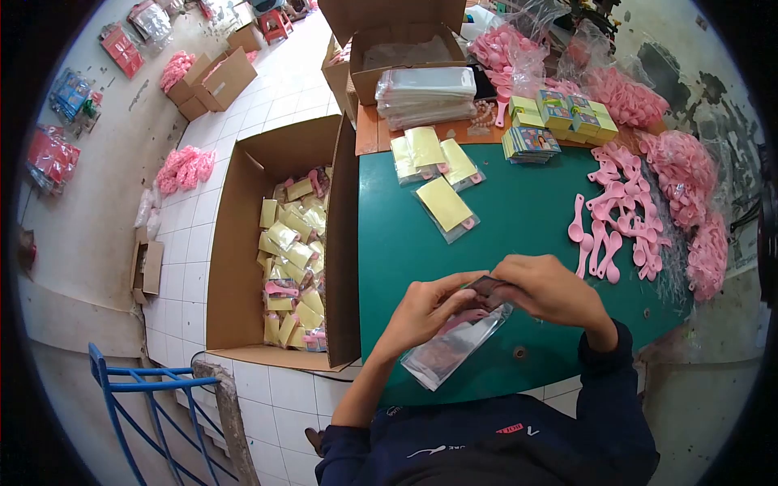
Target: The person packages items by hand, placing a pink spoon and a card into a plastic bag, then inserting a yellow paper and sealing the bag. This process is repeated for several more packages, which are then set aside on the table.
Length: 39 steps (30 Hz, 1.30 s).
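Over the near part of the green table point(478, 235), my left hand point(423, 314) grips a clear plastic bag point(454, 350) from its left side. A pink item point(468, 318), partly covered by my fingers, shows near the top of the bag. My right hand point(551, 293) is closed at the bag's upper end, with fingers curled and their tips mostly hidden. Between the two hands a dark, glossy patch point(491, 288) shows. Several filled bags with yellow cards point(444, 204) lie further up the table. Loose pink measuring spoons point(613, 206) are spread to the right.
Left of the table stands a deep cardboard box point(229, 267) holding many packed bags. At the back are a stack of clear bags point(425, 93), small card stacks point(531, 144) and bagged pink spoons point(681, 174). A blue metal frame point(150, 379) stands at lower left.
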{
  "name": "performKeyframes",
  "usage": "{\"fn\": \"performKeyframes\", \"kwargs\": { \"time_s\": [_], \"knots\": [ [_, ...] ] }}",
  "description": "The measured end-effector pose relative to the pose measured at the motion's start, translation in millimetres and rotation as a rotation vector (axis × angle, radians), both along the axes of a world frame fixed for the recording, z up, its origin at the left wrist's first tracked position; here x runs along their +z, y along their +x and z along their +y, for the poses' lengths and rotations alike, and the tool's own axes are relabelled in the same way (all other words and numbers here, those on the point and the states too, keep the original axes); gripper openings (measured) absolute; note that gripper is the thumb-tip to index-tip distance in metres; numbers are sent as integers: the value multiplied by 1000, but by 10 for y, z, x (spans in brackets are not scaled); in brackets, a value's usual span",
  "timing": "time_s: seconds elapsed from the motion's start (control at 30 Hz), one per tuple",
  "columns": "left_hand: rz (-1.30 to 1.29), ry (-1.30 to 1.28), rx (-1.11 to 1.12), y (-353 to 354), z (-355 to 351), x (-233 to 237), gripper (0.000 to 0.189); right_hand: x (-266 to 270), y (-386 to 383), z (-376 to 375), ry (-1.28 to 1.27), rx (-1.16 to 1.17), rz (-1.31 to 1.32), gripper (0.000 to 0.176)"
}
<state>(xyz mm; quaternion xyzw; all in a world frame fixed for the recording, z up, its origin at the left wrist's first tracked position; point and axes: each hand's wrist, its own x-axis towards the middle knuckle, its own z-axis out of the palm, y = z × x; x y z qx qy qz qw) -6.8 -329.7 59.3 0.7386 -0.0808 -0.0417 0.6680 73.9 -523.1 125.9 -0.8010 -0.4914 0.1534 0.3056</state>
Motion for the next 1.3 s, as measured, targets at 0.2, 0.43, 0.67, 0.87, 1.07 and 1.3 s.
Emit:
{"fn": "performKeyframes", "kwargs": {
  "time_s": [0.2,0.43,0.67,0.87,1.07,1.3],
  "knots": [
    [0,433,85,-70,-60,-14,71,-292,-24,4,29,5,68,9],
    [115,-186,67,-256,284,-315,79,-577,33,-237,216,-290,671,13],
    [246,28,61,-313,210,-108,81,-536,-176,-246,94,-454,690,17],
    [168,-71,117,-350,198,-294,78,-716,-208,-228,228,-459,664,11],
    [307,-138,245,-567,-29,-408,65,-582,-440,-43,239,-539,179,26],
    [451,-456,118,-750,-124,-549,61,-711,-691,56,9,-105,14,27]
  ]
}}
